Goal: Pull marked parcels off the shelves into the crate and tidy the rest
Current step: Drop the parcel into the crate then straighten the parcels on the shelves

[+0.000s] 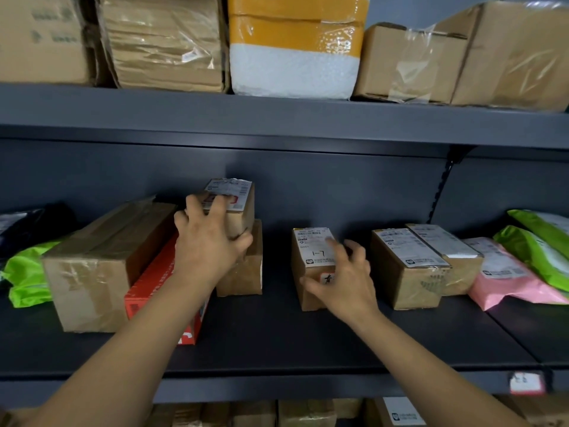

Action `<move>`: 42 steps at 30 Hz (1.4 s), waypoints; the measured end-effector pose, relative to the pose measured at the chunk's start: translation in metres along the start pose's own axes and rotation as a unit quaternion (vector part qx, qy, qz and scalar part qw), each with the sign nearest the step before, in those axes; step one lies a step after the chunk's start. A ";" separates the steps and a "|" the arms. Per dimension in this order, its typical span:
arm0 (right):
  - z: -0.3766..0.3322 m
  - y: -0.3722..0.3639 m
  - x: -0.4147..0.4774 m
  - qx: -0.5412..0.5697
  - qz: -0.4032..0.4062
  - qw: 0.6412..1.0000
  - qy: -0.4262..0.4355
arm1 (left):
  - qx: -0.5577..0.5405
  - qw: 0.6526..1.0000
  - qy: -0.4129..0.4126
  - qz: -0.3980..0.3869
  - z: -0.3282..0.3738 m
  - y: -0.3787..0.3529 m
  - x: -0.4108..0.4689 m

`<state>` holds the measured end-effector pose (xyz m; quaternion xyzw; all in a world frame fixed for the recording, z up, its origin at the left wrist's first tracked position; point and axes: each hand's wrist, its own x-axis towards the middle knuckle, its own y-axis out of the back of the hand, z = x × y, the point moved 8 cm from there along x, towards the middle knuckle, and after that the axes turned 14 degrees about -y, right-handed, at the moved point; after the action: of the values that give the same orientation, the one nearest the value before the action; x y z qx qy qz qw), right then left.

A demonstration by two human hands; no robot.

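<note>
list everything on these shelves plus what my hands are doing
top-shelf cartons: four, brown, upper shelf
foam box: one, white with orange tape, upper shelf
middle-shelf cartons: six, brown, two stacked
red box: one, beside the largest carton
green bags: three, one left, two right
pink bag: one, right
black bag: one, far left
bottom-shelf cartons: count unclear, brown
shelf tag: one, red-white, shelf edge
left hand: grips the top stacked carton
right hand: on the carton marked 1-7, grip unclear

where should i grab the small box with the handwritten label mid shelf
Grip the labelled box across its two long sides near the front end, coming from above and in front. It lies flat, end-on to you, with bare shelf on both sides.
</note>
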<state>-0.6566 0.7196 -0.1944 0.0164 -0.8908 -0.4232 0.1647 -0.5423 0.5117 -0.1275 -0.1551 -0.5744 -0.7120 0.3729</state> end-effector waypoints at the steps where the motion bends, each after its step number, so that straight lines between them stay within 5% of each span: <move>1: -0.001 -0.005 0.000 -0.014 -0.004 1.000 0.004 | 0.000 1.000 0.000 0.000 0.000 0.000 0.000; 14: 0.024 0.008 0.000 0.101 0.034 0.994 0.018 | 0.012 1.000 -0.011 0.010 0.004 0.004 -0.003; 22: 0.037 0.027 -0.002 -0.159 0.139 0.977 0.012 | 0.004 1.000 -0.012 0.016 0.004 0.006 -0.004; 29: 0.043 0.031 -0.003 -0.247 0.150 0.957 -0.010 | -0.090 0.987 -0.081 0.105 0.025 0.016 -0.018; 34: 0.017 0.040 -0.012 -0.123 0.155 0.979 0.049 | -0.142 0.969 -0.140 0.145 0.045 0.022 -0.025; 38: -0.018 0.043 -0.019 0.059 0.064 0.989 0.117 | -0.153 0.963 -0.171 0.142 0.061 0.025 -0.036; 42: -0.036 0.032 -0.020 0.066 0.024 0.988 0.141 | -0.146 0.964 -0.137 0.178 0.046 0.051 -0.038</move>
<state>-0.6228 0.7166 -0.1540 0.0649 -0.8850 -0.3526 0.2971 -0.4904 0.5649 -0.1026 -0.4035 -0.4732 -0.6821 0.3847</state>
